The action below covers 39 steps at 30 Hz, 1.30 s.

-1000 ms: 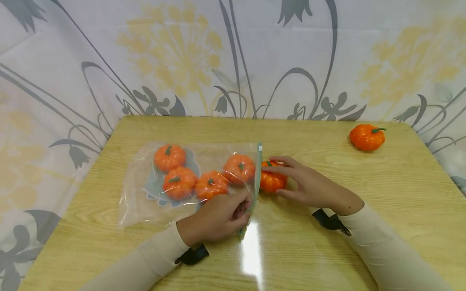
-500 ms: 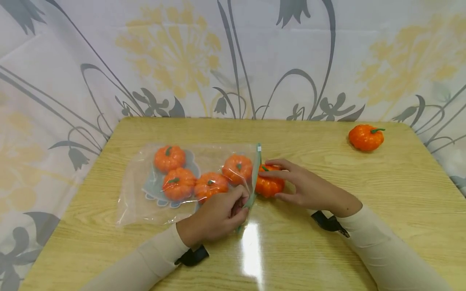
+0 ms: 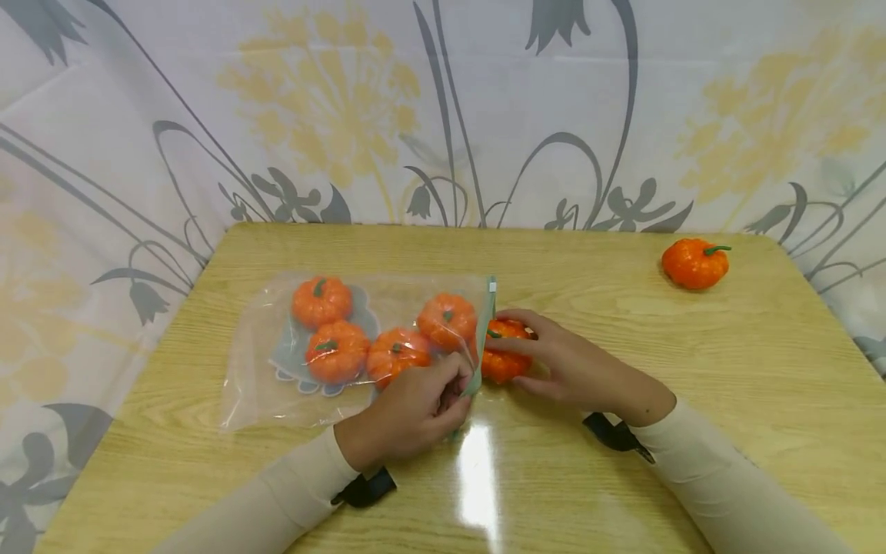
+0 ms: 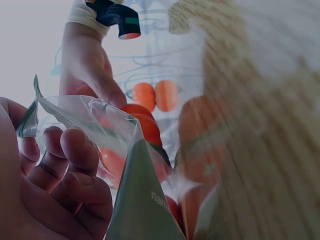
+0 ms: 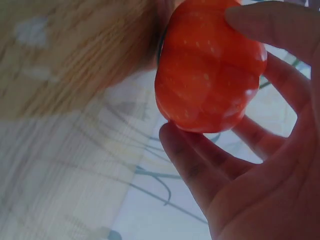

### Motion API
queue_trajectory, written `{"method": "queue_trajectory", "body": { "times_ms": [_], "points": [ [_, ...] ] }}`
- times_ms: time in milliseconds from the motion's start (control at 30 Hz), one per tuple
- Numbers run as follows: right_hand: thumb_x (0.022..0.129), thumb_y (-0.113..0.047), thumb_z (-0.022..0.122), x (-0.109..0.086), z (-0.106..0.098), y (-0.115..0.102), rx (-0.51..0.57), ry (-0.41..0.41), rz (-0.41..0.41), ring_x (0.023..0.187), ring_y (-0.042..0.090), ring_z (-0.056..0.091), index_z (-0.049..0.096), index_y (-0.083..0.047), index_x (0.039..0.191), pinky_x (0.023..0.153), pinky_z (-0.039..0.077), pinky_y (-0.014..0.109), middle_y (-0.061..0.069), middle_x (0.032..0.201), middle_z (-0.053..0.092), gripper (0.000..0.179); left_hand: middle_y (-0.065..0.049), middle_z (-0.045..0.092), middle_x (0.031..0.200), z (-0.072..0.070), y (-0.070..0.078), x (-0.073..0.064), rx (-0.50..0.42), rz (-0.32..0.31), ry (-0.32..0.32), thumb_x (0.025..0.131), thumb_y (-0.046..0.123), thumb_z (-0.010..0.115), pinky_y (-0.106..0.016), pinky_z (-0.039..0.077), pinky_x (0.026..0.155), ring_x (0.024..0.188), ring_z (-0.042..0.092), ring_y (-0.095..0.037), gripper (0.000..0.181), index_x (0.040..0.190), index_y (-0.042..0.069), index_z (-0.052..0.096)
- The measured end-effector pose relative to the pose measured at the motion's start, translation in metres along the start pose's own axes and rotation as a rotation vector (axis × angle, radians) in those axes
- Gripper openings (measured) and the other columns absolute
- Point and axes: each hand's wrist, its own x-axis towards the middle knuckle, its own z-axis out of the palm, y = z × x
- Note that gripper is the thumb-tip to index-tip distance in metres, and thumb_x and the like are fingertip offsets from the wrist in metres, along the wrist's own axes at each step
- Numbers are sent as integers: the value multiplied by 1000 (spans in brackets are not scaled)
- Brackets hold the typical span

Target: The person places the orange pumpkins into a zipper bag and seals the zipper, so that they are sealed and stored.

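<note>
A clear zip bag [image 3: 256, 385] with a green-edged mouth lies flat, its opening facing right. Inside it are several orange toy pumpkins [image 3: 321, 302] with green stems. My left hand [image 3: 408, 408] pinches the near part of the bag's mouth between curled fingers and thumb. At the opening, my right hand [image 3: 567, 365] grips another orange pumpkin [image 3: 505, 365], fingers on its far side and thumb on its near side. The right wrist view shows this pumpkin [image 5: 210, 70] between thumb and fingers. Its left edge sits at the bag's green rim, partly behind the plastic.
One more orange pumpkin [image 3: 694, 263] rests at the back right of the wooden table [image 3: 623, 492]. A flower-patterned curtain [image 3: 484, 100] hangs behind the table and along both sides. A blue-grey printed patch [image 3: 284, 358] shows on the bag.
My right hand has moved left and slightly nearer with its pumpkin, into the bag's mouth. The pumpkin closest to the opening inside has shifted a little left. My left hand stays at the rim.
</note>
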Motion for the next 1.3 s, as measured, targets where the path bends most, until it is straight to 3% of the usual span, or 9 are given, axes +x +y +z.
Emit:
{"method": "queue_trajectory", "body": {
  "times_ms": [167,733,900,1067,1300],
  "points": [
    [84,-16,80,2,0,-3,29,21,40,135,33,45,63,-22,136,101,50,47,16,149,41,55,8,45,70,1,-1,2,32,31,-2,93,13,57,-14,36,54,61,40,1,11,94,15,47],
    [80,-10,82,2,12,-1,60,120,7,131,34,51,69,-16,126,92,55,42,17,145,47,48,8,44,71,2,-1,1,30,37,-30,94,13,58,-14,36,54,60,39,2,12,93,14,47],
    [80,-9,82,3,11,-2,100,127,46,131,31,54,61,-10,123,96,54,42,13,146,49,48,9,43,71,3,-2,1,40,46,-27,94,13,58,-14,35,55,61,39,2,12,93,14,46],
    [79,-6,83,4,12,-1,194,143,84,128,28,54,45,-4,126,100,52,41,14,143,49,61,8,43,70,3,-2,1,38,46,-36,94,12,58,-13,35,54,60,39,3,12,94,15,47],
    [74,-12,88,6,15,0,195,199,243,103,26,59,48,-4,119,88,56,41,12,116,52,61,9,44,70,4,-3,-1,53,29,-41,93,14,60,-13,36,54,60,39,3,11,94,15,48]
  ]
}}
